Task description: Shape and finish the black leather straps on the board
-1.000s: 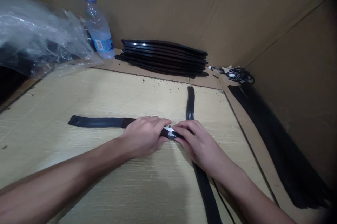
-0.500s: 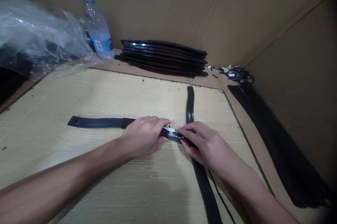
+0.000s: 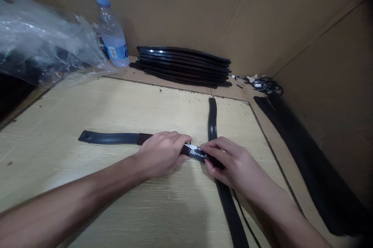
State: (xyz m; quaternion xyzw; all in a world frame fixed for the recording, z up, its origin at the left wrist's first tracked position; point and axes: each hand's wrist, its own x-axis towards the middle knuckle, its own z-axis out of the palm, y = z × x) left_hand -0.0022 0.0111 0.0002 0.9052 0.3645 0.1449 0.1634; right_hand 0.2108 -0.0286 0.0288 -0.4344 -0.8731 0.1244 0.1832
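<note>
My left hand point(image 3: 164, 153) is closed around a flat black strap point(image 3: 112, 138) with a dark brown section, which lies crosswise on the board. The strap's far left end has a small hole. In my right hand point(image 3: 233, 160) is a pair of small thread snips point(image 3: 199, 151), pinched between thumb and fingers. Their pale blades lie along the strap, with the tips close to my left thumb and index finger. Whether the blades touch the strap I cannot tell. A second black strap point(image 3: 230, 209) runs lengthwise beneath my right hand.
A stack of black straps point(image 3: 183, 65) lies at the back, beside a water bottle point(image 3: 115, 42) and a clear plastic bag point(image 3: 49, 42). More long black strips point(image 3: 303, 155) lie on the right, below a small tangle of cord point(image 3: 265, 85). Cardboard walls point(image 3: 186, 7) enclose the pale board point(image 3: 131, 96).
The whole view has shifted slightly, so everything sits a little lower and to the right. Both hands keep nearly the same grip on the strap and snips.
</note>
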